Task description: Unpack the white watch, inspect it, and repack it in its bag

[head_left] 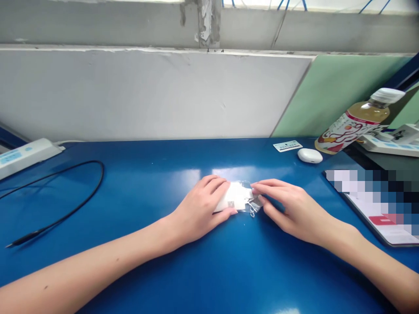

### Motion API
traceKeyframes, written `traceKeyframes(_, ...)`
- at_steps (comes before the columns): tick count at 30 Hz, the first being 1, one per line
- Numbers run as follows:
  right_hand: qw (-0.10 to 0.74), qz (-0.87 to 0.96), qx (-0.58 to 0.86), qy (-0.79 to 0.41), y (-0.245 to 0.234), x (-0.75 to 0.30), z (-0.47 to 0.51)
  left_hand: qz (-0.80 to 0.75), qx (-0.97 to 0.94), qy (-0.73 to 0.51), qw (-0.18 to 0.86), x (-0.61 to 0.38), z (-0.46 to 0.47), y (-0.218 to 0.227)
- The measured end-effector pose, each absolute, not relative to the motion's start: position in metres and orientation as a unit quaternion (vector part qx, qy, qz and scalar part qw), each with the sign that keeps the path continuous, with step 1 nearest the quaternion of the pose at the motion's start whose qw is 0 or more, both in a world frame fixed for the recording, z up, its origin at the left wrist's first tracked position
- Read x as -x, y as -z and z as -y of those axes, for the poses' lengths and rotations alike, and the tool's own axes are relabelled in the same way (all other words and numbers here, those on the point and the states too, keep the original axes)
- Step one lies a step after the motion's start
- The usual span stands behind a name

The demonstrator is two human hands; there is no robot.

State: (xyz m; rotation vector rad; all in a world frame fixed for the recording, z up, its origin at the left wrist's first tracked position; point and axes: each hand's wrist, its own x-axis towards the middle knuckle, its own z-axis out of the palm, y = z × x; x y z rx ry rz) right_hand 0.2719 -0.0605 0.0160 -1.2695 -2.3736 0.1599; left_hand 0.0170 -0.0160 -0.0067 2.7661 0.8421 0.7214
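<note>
On the blue table, my left hand (204,205) is closed around the left end of a white card packet (235,195), its thumb along the near edge. A small dark square code is printed on the packet. From its right end sticks out a clear plastic bag (257,203). My right hand (284,203) pinches this bag between thumb and fingers. A short ball chain (252,211) hangs out beside the bag, near the right thumb. What lies inside the packet under my left fingers is hidden.
A black cable (98,183) and a white power strip (29,155) lie at the left. At the right are a white earbud case (310,155), a small card (287,146), a drink bottle (355,122) and a phone or tablet (369,211). A grey wall panel (147,96) stands behind the table.
</note>
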Motion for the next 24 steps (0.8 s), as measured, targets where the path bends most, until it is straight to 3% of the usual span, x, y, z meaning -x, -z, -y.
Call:
traceKeyframes(14,0.216,0.842,0.428,-0.247,-0.014,-0.265,0.069,-0.303,-0.926,-0.205,0.092,-0.017,0.018,0.009)
traceKeyframes(17,0.219,0.858,0.415,-0.209,-0.015,-0.272,0.061,-0.307,-0.932,-0.172,0.085,-0.017,0.019,0.007)
traceKeyframes(21,0.235,0.867,0.436,-0.053,-0.011,-0.284,0.05,-0.305,-0.938,-0.132,0.1,-0.015,0.02,0.001)
traceKeyframes(24,0.225,0.857,0.463,-0.03,-0.01,-0.287,0.048,-0.289,-0.944,-0.102,0.12,-0.012,0.022,-0.003)
